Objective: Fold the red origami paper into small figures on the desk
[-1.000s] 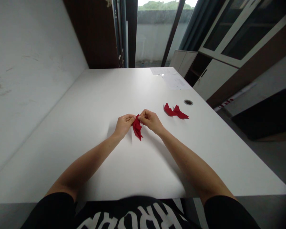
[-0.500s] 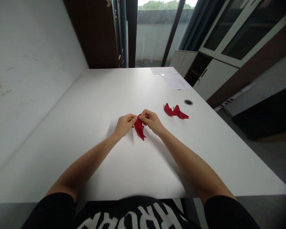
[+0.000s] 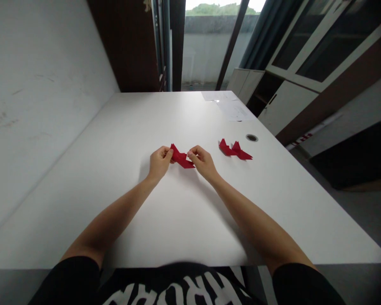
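Note:
A red piece of origami point(image 3: 179, 158), folded with pointed ends, is held just above the table between my two hands. My left hand point(image 3: 159, 162) pinches its left end between thumb and fingers. At the right part of the paper is my right hand point(image 3: 204, 162), its thumb and forefinger closed together against the upper edge; the exact grip is partly hidden. One pointed tip stretches below the right fingers. Two similar red origami pieces point(image 3: 227, 149) lie side by side on the table, to the right of my right hand.
The white table point(image 3: 165, 220) runs along a white wall point(image 3: 51, 84) on the left. Paper sheets point(image 3: 235, 110) lie at its far right corner, near a round cable hole point(image 3: 252, 137). Cabinets point(image 3: 288, 101) stand beyond the right edge.
The origami has turned from hanging downward to lying nearly level, its tail pointing right. My left hand has shifted slightly left, and the hands are farther apart.

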{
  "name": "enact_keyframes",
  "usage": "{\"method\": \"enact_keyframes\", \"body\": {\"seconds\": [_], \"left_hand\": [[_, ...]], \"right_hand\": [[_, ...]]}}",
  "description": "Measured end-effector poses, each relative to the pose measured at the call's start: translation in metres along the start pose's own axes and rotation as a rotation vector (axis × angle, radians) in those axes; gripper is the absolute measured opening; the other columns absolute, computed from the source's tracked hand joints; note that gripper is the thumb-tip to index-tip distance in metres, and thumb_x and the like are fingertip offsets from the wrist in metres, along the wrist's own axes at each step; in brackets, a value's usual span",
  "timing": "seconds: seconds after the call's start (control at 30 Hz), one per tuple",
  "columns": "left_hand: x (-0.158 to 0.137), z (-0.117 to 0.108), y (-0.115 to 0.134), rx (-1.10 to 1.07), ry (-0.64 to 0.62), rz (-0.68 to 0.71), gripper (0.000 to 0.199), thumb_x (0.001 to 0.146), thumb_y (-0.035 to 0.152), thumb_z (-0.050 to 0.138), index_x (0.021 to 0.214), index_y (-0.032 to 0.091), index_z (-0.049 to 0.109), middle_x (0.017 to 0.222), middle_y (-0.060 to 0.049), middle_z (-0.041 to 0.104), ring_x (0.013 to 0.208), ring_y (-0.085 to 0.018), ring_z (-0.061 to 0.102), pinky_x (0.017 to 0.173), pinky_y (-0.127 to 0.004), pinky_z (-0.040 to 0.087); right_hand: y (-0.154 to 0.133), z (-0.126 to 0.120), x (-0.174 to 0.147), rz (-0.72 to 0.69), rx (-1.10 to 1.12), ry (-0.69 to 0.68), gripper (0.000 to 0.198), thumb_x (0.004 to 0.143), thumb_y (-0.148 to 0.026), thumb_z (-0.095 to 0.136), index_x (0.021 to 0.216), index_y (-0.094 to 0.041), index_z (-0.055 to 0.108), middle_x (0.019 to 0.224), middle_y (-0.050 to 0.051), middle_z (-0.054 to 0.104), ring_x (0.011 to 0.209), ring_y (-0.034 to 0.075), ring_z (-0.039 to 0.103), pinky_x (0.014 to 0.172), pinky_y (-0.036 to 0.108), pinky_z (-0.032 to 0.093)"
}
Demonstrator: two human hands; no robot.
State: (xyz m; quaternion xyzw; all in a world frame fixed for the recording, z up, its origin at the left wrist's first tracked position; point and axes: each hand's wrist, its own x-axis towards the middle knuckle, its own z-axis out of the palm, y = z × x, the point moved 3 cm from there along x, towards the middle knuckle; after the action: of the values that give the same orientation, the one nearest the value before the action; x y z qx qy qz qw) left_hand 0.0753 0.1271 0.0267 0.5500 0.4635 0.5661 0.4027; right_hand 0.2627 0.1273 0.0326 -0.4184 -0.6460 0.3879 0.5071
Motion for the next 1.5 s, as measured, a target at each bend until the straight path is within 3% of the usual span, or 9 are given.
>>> {"method": "enact_keyframes", "body": {"seconds": [0.2, 0.37, 0.53, 0.63, 0.73, 0.87, 1.0, 1.13, 1.5], "left_hand": [[0.003, -0.005, -0.001, -0.043, 0.096, 0.044, 0.027, 0.091, 0.044, 0.064, 0.086, 0.018, 0.064, 0.075, -0.002, 0.069, 0.059, -0.012, 0.066, 0.057, -0.024, 0.059], [0.004, -0.006, -0.004, -0.112, 0.146, -0.009, 0.03, 0.09, 0.046, 0.064, 0.082, 0.018, 0.058, 0.073, 0.0, 0.065, 0.063, -0.012, 0.067, 0.059, -0.023, 0.06], [0.005, -0.004, -0.009, -0.203, 0.145, -0.085, 0.031, 0.091, 0.046, 0.062, 0.082, 0.02, 0.048, 0.072, 0.002, 0.063, 0.062, -0.011, 0.067, 0.063, -0.027, 0.061], [0.003, -0.001, -0.007, -0.184, 0.067, -0.097, 0.026, 0.093, 0.044, 0.058, 0.086, 0.02, 0.048, 0.078, 0.001, 0.065, 0.066, -0.012, 0.068, 0.064, -0.027, 0.061], [0.003, -0.001, -0.004, -0.134, -0.023, -0.068, 0.018, 0.093, 0.037, 0.057, 0.101, 0.022, 0.051, 0.082, 0.001, 0.067, 0.063, -0.011, 0.067, 0.063, -0.026, 0.06], [0.006, -0.005, 0.0, -0.017, -0.173, 0.013, 0.039, 0.09, 0.029, 0.059, 0.128, 0.024, 0.051, 0.083, 0.002, 0.068, 0.061, -0.011, 0.068, 0.064, -0.026, 0.06], [0.01, -0.009, 0.0, 0.031, -0.255, 0.034, 0.029, 0.09, 0.031, 0.062, 0.116, 0.019, 0.063, 0.089, -0.003, 0.072, 0.069, -0.013, 0.071, 0.072, -0.028, 0.06], [0.01, -0.007, -0.003, -0.046, -0.294, 0.008, 0.038, 0.085, 0.034, 0.072, 0.118, 0.019, 0.061, 0.094, -0.004, 0.073, 0.077, -0.015, 0.074, 0.079, -0.031, 0.06], [0.002, 0.003, -0.005, -0.164, -0.151, -0.012, 0.039, 0.08, 0.04, 0.079, 0.106, 0.017, 0.062, 0.089, -0.005, 0.074, 0.079, -0.018, 0.075, 0.082, -0.037, 0.062]], "right_hand": [[-0.019, 0.008, -0.01, -0.184, -0.153, -0.059, 0.028, 0.095, -0.048, 0.061, 0.085, -0.022, 0.066, 0.095, 0.005, 0.065, 0.083, 0.017, 0.061, 0.069, 0.031, 0.053], [-0.019, 0.011, -0.014, -0.229, -0.302, -0.033, 0.029, 0.099, -0.044, 0.056, 0.085, -0.022, 0.069, 0.096, 0.007, 0.068, 0.085, 0.019, 0.062, 0.073, 0.034, 0.053], [0.001, 0.017, -0.015, 0.004, -0.083, -0.028, 0.032, 0.094, -0.054, 0.06, 0.096, -0.022, 0.066, 0.088, 0.004, 0.07, 0.076, 0.018, 0.068, 0.058, 0.029, 0.055], [0.009, 0.017, -0.014, 0.11, 0.07, -0.035, 0.038, 0.09, -0.059, 0.063, 0.087, -0.021, 0.062, 0.076, 0.003, 0.07, 0.071, 0.019, 0.071, 0.056, 0.029, 0.057], [0.009, 0.012, -0.011, 0.106, 0.066, -0.017, 0.041, 0.089, -0.06, 0.064, 0.082, -0.02, 0.061, 0.073, 0.003, 0.071, 0.07, 0.018, 0.072, 0.057, 0.029, 0.059], [0.003, 0.004, -0.007, 0.077, 0.025, -0.073, 0.038, 0.088, -0.057, 0.067, 0.083, -0.019, 0.064, 0.078, 0.005, 0.074, 0.071, 0.019, 0.072, 0.057, 0.03, 0.06], [-0.003, -0.003, -0.003, 0.05, 0.013, -0.071, 0.033, 0.089, -0.052, 0.067, 0.087, -0.019, 0.066, 0.08, 0.006, 0.074, 0.073, 0.02, 0.073, 0.059, 0.032, 0.061], [-0.004, -0.006, 0.0, 0.061, 0.048, 0.006, 0.032, 0.088, -0.051, 0.069, 0.087, -0.019, 0.066, 0.082, 0.006, 0.075, 0.075, 0.02, 0.073, 0.064, 0.034, 0.063], [0.005, 0.002, -0.001, 0.235, 0.326, 0.105, 0.037, 0.077, -0.051, 0.079, 0.081, -0.02, 0.061, 0.081, 0.004, 0.073, 0.08, 0.02, 0.073, 0.069, 0.033, 0.062]]}}
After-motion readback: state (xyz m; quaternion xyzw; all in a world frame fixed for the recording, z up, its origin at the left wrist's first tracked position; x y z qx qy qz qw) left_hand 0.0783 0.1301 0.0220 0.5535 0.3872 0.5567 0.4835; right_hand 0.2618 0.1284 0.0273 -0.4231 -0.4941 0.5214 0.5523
